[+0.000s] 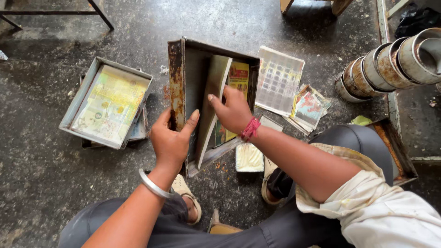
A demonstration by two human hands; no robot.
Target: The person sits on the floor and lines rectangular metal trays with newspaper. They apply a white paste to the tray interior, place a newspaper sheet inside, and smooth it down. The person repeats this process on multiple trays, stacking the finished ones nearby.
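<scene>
A rusty rectangular metal tray (177, 73) stands tilted on its side on the dark floor in front of me. My left hand (171, 138) grips its rusty left rim near the bottom. My right hand (234, 110) reaches inside and presses a sheet of paper lining (215, 96) against the tray's inner wall; printed colourful paper (239, 76) shows behind it. A silver bangle is on my left wrist and a red thread on my right.
A second tray lined with printed paper (108, 103) lies stacked to the left. Loose printed sheets (280, 80) lie to the right, beside a row of round metal tins (390, 64). A small pale block (249, 158) sits by my feet. Another rusty tray (397, 147) is under my right knee.
</scene>
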